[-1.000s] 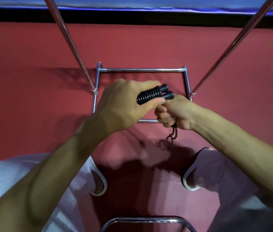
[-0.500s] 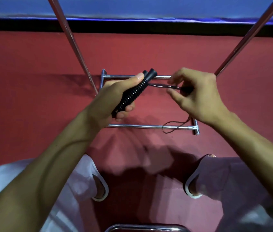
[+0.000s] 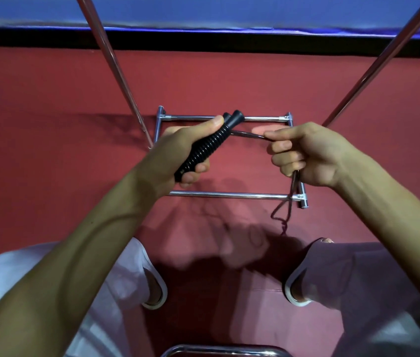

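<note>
Two black ribbed skipping-rope handles (image 3: 207, 145) lie side by side in my left hand (image 3: 178, 153), which grips them with the thumb along the top. A thin dark rope (image 3: 248, 135) runs from the handle tips to my right hand (image 3: 306, 153). That hand pinches the rope between thumb and forefinger, its other fingers curled round it. Below the right hand the rope hangs down in a twisted loop (image 3: 285, 215) over the red floor.
A chrome rectangular frame (image 3: 229, 195) lies on the red floor (image 3: 49, 124) under my hands. Two slanting metal poles (image 3: 116, 70) rise from it. My knees in white shorts (image 3: 116, 274) flank the lower view. A curved chrome bar (image 3: 219, 350) shows at the bottom edge.
My hands have drawn apart: the right hand left the handles and pulled the rope out to the right. The left hand tilted the handles upward.
</note>
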Demonstrator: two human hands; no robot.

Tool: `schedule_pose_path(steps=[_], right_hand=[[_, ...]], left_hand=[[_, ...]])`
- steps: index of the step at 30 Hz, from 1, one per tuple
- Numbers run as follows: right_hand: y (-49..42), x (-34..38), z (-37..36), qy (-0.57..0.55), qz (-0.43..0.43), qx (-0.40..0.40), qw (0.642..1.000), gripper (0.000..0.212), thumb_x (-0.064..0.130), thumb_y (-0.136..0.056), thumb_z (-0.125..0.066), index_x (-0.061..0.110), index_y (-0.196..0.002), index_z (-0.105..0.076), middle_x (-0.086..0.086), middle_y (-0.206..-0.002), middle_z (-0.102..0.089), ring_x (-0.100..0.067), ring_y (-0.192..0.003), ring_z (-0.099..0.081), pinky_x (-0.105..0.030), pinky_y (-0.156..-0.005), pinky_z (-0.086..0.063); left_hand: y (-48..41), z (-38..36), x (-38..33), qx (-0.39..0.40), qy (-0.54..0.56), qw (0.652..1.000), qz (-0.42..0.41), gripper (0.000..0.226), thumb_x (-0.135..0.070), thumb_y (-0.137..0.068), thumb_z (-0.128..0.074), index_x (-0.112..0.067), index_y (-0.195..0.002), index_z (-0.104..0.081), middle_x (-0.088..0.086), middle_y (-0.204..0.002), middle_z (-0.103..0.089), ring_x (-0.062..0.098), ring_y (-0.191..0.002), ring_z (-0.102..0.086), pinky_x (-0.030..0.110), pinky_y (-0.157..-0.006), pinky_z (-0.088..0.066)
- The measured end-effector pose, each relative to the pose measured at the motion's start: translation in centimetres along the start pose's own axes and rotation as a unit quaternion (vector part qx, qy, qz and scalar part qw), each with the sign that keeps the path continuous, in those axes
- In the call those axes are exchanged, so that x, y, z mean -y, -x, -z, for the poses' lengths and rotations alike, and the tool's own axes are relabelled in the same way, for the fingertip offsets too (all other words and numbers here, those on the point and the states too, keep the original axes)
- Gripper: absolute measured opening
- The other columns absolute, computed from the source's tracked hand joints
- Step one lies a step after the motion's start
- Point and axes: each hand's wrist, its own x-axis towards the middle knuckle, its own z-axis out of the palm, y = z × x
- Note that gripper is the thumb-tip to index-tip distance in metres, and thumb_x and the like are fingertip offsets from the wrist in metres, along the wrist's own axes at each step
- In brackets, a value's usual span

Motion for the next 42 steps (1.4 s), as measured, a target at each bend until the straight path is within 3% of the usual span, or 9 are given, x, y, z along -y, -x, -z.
schedule_pose_path(steps=[3,7,9,14,17,24,31,38,42], right_hand=[[0.4,-0.5,-0.4,0.249,0.242,-0.043,0.937,0.016,0.005,-0.091,-0.072,0.011,-0.106,-0.075,-0.001,-0.058,-0.034,-0.013,-0.05,-0.023,-0.026,-0.047,-0.018],[0.4,-1.4,0.3,0.6,0.439,-0.159,0.65,0.012,0.027,-0.091,-0.073,0.021,-0.101,-0.076,0.005,-0.072,-0.068,-0.007,-0.058,-0.051,-0.031,-0.062,-0.046],[0.5,-1.6,0.2,0.632,0.447,-0.183,0.606,0.018,0.033,-0.096,-0.065,0.021,-0.096,-0.077,0.004,-0.073,-0.072,-0.016,-0.062,-0.063,-0.038,-0.063,-0.052],[1.3,-0.6,-0.7,0.316,0.196,-0.019,0.928,0.03,0.021,-0.103,-0.06,-0.001,-0.087,-0.073,-0.004,-0.052,-0.062,-0.016,-0.033,-0.048,-0.025,-0.039,-0.04],[1.6,0.3,-0.6,0.137,0.044,0.039,0.989,0.029,0.023,-0.103,-0.052,0.002,-0.087,-0.064,0.002,-0.044,-0.038,-0.006,-0.031,-0.027,-0.018,-0.035,-0.02],[1.0,-1.0,-1.2,0.281,0.087,0.003,0.956,0.044,0.034,-0.103,-0.058,0.018,-0.063,-0.049,0.0,-0.056,-0.024,-0.014,-0.05,-0.017,-0.028,-0.048,-0.01],[0.2,-3.4,-1.2,0.702,0.305,-0.118,0.632,0.016,0.036,-0.096,-0.064,0.023,-0.1,-0.071,-0.004,-0.08,-0.071,-0.038,-0.08,-0.064,-0.042,-0.066,-0.052],[0.2,-2.8,-1.2,0.667,0.377,-0.067,0.639,0.013,0.037,-0.09,-0.073,0.024,-0.092,-0.072,0.011,-0.067,-0.062,-0.025,-0.065,-0.061,-0.036,-0.059,-0.047],[0.7,-1.5,-0.9,0.545,0.304,0.051,0.779,0.008,0.024,-0.088,-0.081,0.017,-0.085,-0.076,0.006,-0.071,-0.072,-0.006,-0.062,-0.06,-0.03,-0.063,-0.049]], left_hand=[[-0.1,0.6,-0.3,0.004,0.006,1.0,0.011,0.043,-0.066,-0.088,-0.063,-0.024,-0.087,-0.054,0.005,-0.056,-0.043,0.014,-0.034,-0.029,0.017,-0.038,-0.024],[0.0,0.7,-0.1,-0.012,-0.009,1.0,-0.002,0.043,-0.064,-0.089,-0.064,-0.022,-0.082,-0.055,0.006,-0.056,-0.045,0.015,-0.035,-0.03,0.019,-0.038,-0.025],[0.2,0.5,0.0,-0.025,-0.014,0.999,-0.013,0.043,-0.062,-0.089,-0.065,-0.021,-0.084,-0.055,0.006,-0.056,-0.045,0.015,-0.036,-0.031,0.019,-0.038,-0.025],[0.0,-0.3,0.4,-0.063,-0.075,0.989,-0.11,0.032,-0.049,-0.096,-0.066,-0.019,-0.098,-0.077,0.007,-0.053,-0.043,0.018,-0.042,-0.037,0.02,-0.04,-0.027],[-0.2,-0.8,0.9,-0.105,-0.148,0.968,-0.174,0.021,-0.044,-0.095,-0.069,-0.03,-0.106,-0.08,-0.001,-0.048,-0.044,0.018,-0.039,-0.04,0.022,-0.042,-0.033],[-1.5,-0.6,2.5,-0.204,-0.325,0.891,-0.242,0.03,-0.065,-0.083,-0.062,-0.045,-0.103,-0.072,-0.004,-0.068,-0.066,0.018,-0.068,-0.064,0.042,-0.07,-0.056],[-2.2,-0.1,3.4,-0.189,-0.405,0.885,-0.133,0.036,-0.073,-0.081,-0.061,-0.052,-0.107,-0.074,-0.01,-0.082,-0.073,0.018,-0.085,-0.067,0.035,-0.08,-0.055],[-2.2,0.8,2.0,0.049,-0.368,0.928,0.025,0.043,-0.053,-0.089,-0.069,-0.011,-0.093,-0.079,0.006,-0.045,-0.045,0.019,-0.033,-0.038,0.024,-0.042,-0.033],[-1.5,0.4,1.8,0.218,-0.344,0.913,0.04,0.04,-0.049,-0.096,-0.064,-0.014,-0.079,-0.074,0.011,-0.048,-0.043,0.018,-0.036,-0.035,0.023,-0.044,-0.03]])
